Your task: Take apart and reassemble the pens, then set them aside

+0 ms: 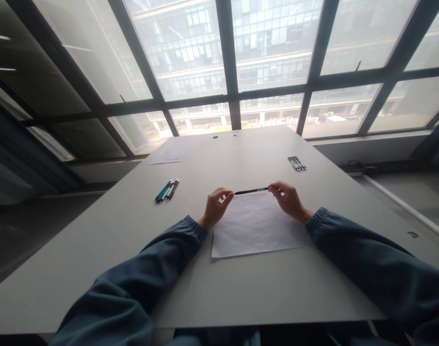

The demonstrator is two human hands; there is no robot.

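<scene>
A slim black pen [251, 191] with a pale band near its right end is held level between my two hands. My left hand [216, 205] pinches its left tip, and my right hand [288, 199] pinches its right end. Below the pen lies a stack of white paper [255, 230], its left and right edges partly covered by my hands and sleeves. To the left of my left hand rests a group of blue, white and black pens [167, 191]. Beyond my right hand several yellowish and dark pens [297, 163] lie side by side.
All of this is on a long white table [107, 254]. More paper sheets [167, 153] lie at its far left. A dark round spot [215, 137] shows near the far edge, and a small dark object [413, 234] sits at the right edge. Large windows stand beyond.
</scene>
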